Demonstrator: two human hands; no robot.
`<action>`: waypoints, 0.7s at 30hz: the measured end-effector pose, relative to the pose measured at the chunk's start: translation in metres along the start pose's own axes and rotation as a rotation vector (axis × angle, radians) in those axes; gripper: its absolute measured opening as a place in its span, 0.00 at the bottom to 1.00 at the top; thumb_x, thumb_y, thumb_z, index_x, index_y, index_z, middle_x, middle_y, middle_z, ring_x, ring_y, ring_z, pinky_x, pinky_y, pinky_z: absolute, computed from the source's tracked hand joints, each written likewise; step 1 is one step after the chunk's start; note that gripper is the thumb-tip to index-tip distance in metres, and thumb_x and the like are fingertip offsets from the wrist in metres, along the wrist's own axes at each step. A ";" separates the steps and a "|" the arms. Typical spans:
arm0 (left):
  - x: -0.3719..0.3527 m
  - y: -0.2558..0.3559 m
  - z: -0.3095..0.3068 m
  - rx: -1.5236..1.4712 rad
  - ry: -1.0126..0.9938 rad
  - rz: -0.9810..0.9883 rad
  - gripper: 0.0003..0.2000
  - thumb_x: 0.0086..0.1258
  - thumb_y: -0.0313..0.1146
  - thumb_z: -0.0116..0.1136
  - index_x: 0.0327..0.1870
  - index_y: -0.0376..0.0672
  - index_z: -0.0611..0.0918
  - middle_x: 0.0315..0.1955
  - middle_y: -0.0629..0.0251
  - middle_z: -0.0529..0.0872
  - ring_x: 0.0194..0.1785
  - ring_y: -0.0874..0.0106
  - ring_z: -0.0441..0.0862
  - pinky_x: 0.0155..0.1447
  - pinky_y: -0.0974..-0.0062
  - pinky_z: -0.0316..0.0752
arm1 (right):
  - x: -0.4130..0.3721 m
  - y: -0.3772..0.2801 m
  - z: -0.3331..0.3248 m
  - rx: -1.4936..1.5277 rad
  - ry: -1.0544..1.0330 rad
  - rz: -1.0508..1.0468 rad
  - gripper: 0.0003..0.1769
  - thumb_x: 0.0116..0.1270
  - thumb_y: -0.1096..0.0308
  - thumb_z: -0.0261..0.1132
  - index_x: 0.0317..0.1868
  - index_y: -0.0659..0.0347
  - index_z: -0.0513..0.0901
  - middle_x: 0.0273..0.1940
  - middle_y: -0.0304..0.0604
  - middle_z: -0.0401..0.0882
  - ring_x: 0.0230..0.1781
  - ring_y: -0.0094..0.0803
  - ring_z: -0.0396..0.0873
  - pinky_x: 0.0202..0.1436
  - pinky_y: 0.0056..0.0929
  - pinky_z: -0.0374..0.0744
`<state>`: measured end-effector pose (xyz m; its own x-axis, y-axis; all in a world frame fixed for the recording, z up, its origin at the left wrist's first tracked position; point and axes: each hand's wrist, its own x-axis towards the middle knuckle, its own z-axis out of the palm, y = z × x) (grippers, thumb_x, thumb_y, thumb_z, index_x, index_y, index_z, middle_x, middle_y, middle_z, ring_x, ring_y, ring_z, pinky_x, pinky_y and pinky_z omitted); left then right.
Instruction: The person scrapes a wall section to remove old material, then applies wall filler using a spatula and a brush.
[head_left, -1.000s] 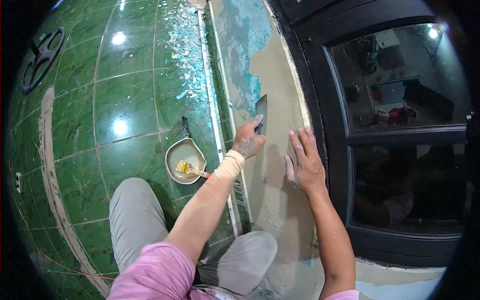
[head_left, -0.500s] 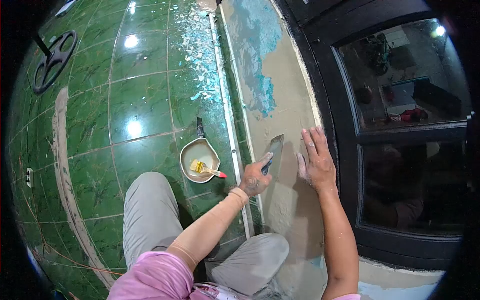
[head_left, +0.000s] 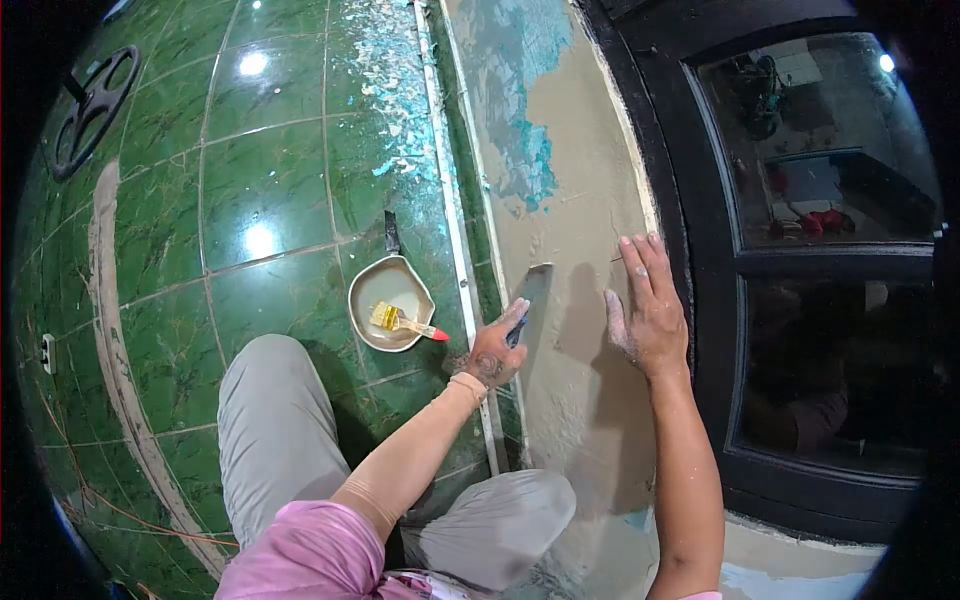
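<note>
Beige coating (head_left: 585,220) covers much of the strip (head_left: 560,410) under both hands. The left hand (head_left: 496,346) grips a scraper (head_left: 537,286) low on the strip, tip against the coating; the right hand (head_left: 652,322) is open, fingers slightly spread, over the strip's edge beside a black frame (head_left: 712,370). Turquoise patches (head_left: 536,172) show farther up. Green tiles (head_left: 265,300) on the left bear a pan (head_left: 403,283) with a brush (head_left: 400,319) in it, and pale flakes (head_left: 385,85). Far left is a black wheel (head_left: 90,112).

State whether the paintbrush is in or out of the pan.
Partly in: the paintbrush has its bristles inside the pan, while its red handle tip sticks outside.
</note>
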<state>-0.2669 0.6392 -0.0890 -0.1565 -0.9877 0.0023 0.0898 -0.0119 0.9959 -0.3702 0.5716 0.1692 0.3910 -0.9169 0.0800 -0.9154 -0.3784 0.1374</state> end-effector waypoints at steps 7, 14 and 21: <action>0.076 -0.008 -0.020 0.004 0.110 0.133 0.33 0.57 0.28 0.55 0.70 0.41 0.70 0.65 0.47 0.75 0.68 0.57 0.74 0.69 0.69 0.69 | 0.001 0.005 0.005 0.020 0.017 -0.037 0.40 0.52 0.76 0.71 0.69 0.59 0.70 0.67 0.56 0.67 0.71 0.55 0.63 0.74 0.45 0.67; -0.005 -0.013 -0.003 0.011 -0.070 0.016 0.33 0.58 0.28 0.54 0.71 0.46 0.70 0.64 0.48 0.76 0.67 0.59 0.76 0.68 0.70 0.70 | 0.003 0.004 0.003 0.038 0.014 -0.040 0.40 0.52 0.77 0.70 0.69 0.60 0.70 0.67 0.57 0.68 0.71 0.55 0.63 0.74 0.46 0.67; 0.049 -0.019 -0.019 -0.054 0.021 0.089 0.33 0.55 0.26 0.54 0.69 0.42 0.72 0.64 0.48 0.76 0.67 0.58 0.76 0.69 0.71 0.70 | 0.003 0.008 0.005 0.036 0.012 -0.065 0.39 0.52 0.77 0.70 0.68 0.60 0.72 0.66 0.57 0.69 0.71 0.57 0.63 0.73 0.46 0.68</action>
<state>-0.2574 0.5880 -0.1094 -0.1245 -0.9883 0.0882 0.1550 0.0684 0.9855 -0.3772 0.5651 0.1658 0.4506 -0.8887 0.0843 -0.8909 -0.4415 0.1071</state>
